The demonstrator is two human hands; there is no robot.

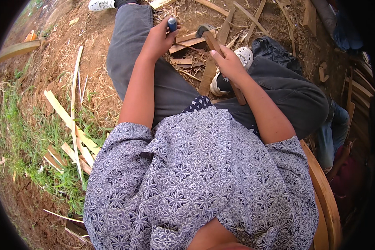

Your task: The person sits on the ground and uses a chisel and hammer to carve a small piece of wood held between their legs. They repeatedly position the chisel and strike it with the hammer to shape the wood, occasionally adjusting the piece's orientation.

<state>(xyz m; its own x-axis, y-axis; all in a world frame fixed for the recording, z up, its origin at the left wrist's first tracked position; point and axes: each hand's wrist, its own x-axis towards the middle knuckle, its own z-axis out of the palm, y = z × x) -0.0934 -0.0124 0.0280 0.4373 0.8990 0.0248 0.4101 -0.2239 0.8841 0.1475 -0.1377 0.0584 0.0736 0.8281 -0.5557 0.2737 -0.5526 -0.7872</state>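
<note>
My left hand (161,36) is closed around an upright tool with a blue handle (172,25). The handle's rounded top sticks out above my fingers, and its lower end is mostly hidden. Below it lie short pieces of wood (192,44) on the ground between my legs. To the right, my right hand (230,63) grips a hammer (213,42) by its wooden handle. The hammer's dark metal head points up and left, apart from the blue handle. The rest of its handle runs back beneath my wrist toward my lap.
Long wooden strips (254,18) and shavings litter the soil ahead. More pale strips (64,110) lie on grass at left. A black plastic bag (276,53) sits beyond my bent right leg. Another person's jeans (334,133) show at right, near a curved wooden piece (324,191).
</note>
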